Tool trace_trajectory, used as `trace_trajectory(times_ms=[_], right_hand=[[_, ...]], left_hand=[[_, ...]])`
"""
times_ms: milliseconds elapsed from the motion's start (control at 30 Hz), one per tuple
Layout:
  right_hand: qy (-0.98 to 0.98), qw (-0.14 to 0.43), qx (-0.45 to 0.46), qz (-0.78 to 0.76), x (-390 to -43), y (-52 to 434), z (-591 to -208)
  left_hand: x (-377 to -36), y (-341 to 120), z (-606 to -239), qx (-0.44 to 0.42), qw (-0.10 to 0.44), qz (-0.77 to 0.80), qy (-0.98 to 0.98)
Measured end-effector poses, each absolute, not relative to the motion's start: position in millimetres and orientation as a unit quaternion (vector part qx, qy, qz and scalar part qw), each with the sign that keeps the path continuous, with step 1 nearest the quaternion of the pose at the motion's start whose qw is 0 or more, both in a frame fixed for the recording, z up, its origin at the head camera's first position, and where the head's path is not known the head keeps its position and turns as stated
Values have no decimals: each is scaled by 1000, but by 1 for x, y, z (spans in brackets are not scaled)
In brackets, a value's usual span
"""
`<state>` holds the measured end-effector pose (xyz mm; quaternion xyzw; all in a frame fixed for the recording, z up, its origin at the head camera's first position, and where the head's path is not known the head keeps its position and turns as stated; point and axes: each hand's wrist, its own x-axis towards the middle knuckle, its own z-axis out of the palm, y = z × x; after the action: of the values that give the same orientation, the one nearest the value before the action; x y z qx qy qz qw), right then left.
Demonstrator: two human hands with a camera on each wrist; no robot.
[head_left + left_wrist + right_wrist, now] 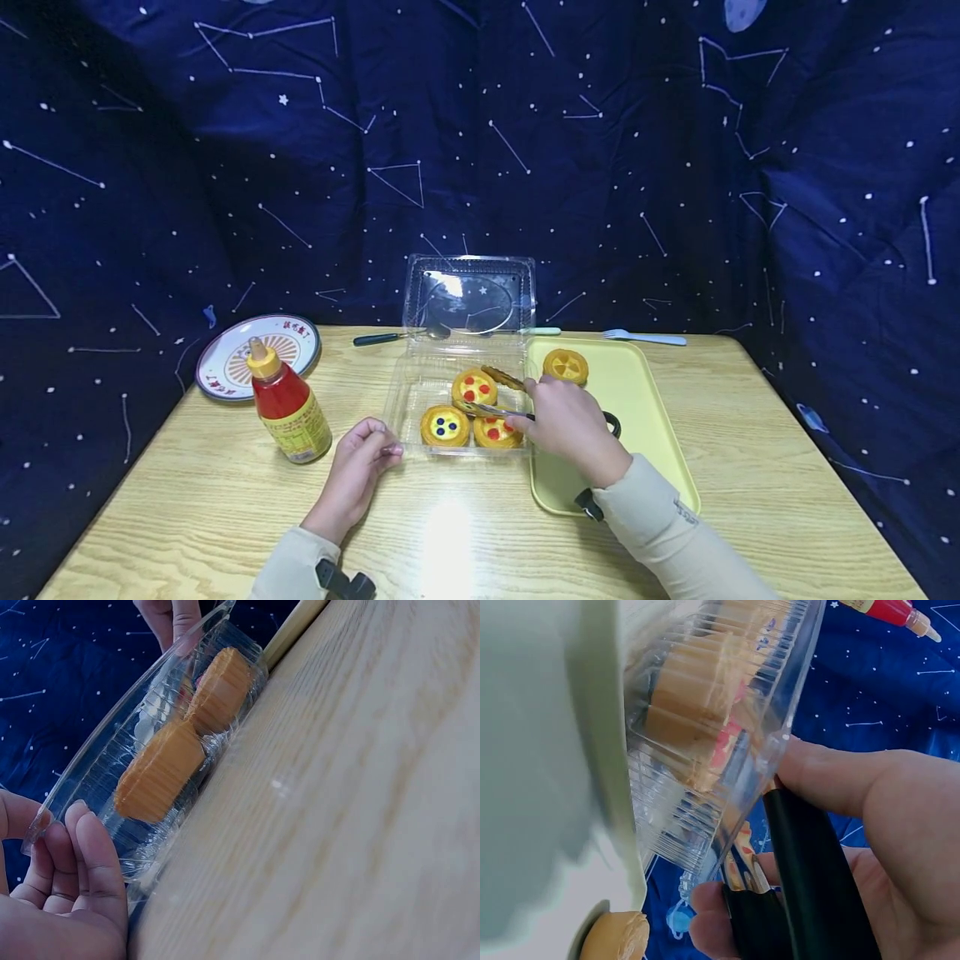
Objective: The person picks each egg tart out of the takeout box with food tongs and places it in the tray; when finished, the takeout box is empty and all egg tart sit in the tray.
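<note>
With thumb and fingers, my left hand (358, 471) pinches the front left corner of a clear plastic clamshell box (401, 400), whose lid (471, 304) stands raised at the back. Inside sit a blue-dotted egg tart (445, 427), a front red-dotted tart (497, 434) and, behind them, another red-dotted tart (474, 387). My right hand (573, 425) grips food tongs (817, 877) by their black handles, over the box's right side. The tong tips lie on either side of the rear tart. In the left wrist view, the box wall covers the tarts' sides.
A yellow tray (648, 417) with one tart (566, 366) at its back left adjoins the box's right side. A red sauce bottle (292, 408) and a patterned plate (225, 354) stand left. Behind lie a dark-handled spoon (378, 339) and a blue fork (648, 338).
</note>
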<state>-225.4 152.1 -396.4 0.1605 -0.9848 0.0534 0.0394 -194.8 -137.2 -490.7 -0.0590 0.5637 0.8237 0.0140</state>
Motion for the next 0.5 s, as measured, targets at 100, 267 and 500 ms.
trace_trajectory(times_ms=[100,267,500], right_hand=[[-986,31,158,48,-226,149,-396],[-986,26,155,49,-228,145,-394],[-989,-4,139,55,-229,141,-394]], left_hand=[[-194,-137,-491,-62,14,824,563],[-193,-137,-490,-63,12,820,569],[-194,-137,-490,-61,14,821,568]])
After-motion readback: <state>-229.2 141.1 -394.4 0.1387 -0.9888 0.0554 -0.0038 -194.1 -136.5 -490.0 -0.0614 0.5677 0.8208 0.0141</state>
